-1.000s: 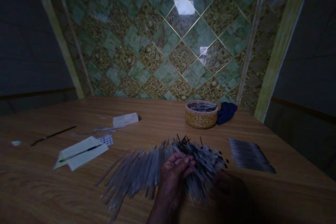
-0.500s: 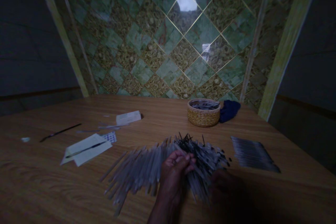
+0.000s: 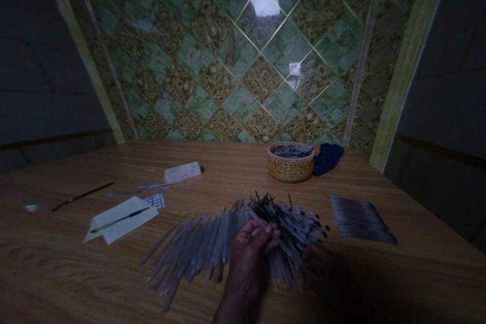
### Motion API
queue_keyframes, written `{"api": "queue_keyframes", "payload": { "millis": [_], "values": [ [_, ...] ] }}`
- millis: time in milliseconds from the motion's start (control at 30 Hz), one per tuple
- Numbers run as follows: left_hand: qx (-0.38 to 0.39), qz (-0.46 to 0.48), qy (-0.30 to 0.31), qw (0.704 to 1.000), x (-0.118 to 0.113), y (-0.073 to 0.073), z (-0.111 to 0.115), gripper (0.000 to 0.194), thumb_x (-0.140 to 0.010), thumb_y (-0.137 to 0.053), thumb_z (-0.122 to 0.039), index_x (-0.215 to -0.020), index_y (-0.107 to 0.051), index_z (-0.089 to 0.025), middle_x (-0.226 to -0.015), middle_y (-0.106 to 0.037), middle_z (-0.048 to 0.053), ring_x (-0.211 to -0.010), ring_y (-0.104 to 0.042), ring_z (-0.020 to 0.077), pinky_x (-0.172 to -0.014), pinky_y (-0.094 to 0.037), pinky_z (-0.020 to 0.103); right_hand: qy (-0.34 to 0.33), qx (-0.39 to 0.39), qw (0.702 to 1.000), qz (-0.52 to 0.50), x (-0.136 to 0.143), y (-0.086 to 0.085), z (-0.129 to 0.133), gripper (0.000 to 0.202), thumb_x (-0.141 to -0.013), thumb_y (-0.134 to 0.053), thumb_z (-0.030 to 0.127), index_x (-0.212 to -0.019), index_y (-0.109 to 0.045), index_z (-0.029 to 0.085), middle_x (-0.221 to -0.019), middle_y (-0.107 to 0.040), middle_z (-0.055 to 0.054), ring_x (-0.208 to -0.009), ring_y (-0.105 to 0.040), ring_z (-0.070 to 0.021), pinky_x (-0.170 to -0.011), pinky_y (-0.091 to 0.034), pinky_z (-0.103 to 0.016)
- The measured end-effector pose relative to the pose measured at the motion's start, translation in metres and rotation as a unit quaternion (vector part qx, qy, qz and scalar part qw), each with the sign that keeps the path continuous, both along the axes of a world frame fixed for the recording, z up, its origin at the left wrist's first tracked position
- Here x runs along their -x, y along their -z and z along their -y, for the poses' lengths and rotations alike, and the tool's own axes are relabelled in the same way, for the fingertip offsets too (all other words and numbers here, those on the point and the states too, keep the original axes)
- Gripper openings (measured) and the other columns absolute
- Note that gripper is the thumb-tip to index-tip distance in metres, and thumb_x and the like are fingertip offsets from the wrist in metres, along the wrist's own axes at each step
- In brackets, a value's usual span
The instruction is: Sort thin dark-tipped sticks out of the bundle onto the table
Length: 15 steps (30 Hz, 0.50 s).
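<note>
My left hand (image 3: 252, 248) is closed on a pale slim tube, pinched between thumb and fingers above the heap. My right hand (image 3: 319, 263) lies in deep shadow near the tube's lower end; its fingers look curled, but what they hold is too dark to make out. Pale translucent tubes (image 3: 201, 243) fan out over the wooden table (image 3: 76, 278) left of my left hand. Behind and right of it lie dark-tipped pieces (image 3: 304, 223) in a loose heap.
A woven basket (image 3: 290, 167) full of similar sticks stands at the back, beside a dark blue cloth (image 3: 328, 158). A flat row of tubes (image 3: 360, 218) lies right. On the left are folded paper (image 3: 117, 223), a dark pen (image 3: 83, 195) and a white box (image 3: 183, 172).
The whole view has shifted slightly. My right hand has moved a little and shows somewhat more clearly by the tube's lower end. My left hand keeps its pinch.
</note>
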State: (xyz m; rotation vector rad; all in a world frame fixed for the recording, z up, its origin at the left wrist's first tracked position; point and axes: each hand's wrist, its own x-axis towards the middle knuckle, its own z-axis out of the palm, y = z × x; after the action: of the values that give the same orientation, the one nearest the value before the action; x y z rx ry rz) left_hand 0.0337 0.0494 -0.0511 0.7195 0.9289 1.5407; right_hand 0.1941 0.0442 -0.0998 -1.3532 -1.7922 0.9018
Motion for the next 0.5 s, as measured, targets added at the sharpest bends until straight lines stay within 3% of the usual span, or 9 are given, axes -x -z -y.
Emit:
{"api": "queue_keyframes", "payload": {
  "millis": [500],
  "values": [
    [0.001, -0.018, 0.007, 1.0, -0.0074, 0.0074, -0.0002, 0.024, -0.058, -0.078, -0.022, -0.07, -0.059, -0.013, -0.072, -0.069, 0.006, -0.066, -0.064, 0.0158, -0.06, -0.05, 0.023, 0.021, -0.022, 1.0, 0.007, 0.0004, 0.0027, 0.0039, 0.003, -0.064, -0.044, 0.022, -0.067, -0.045, 0.021, -0.056, -0.05, 0.003, -0.053, -0.052, -0.0131, -0.05, -0.034, -0.022]
  ]
}}
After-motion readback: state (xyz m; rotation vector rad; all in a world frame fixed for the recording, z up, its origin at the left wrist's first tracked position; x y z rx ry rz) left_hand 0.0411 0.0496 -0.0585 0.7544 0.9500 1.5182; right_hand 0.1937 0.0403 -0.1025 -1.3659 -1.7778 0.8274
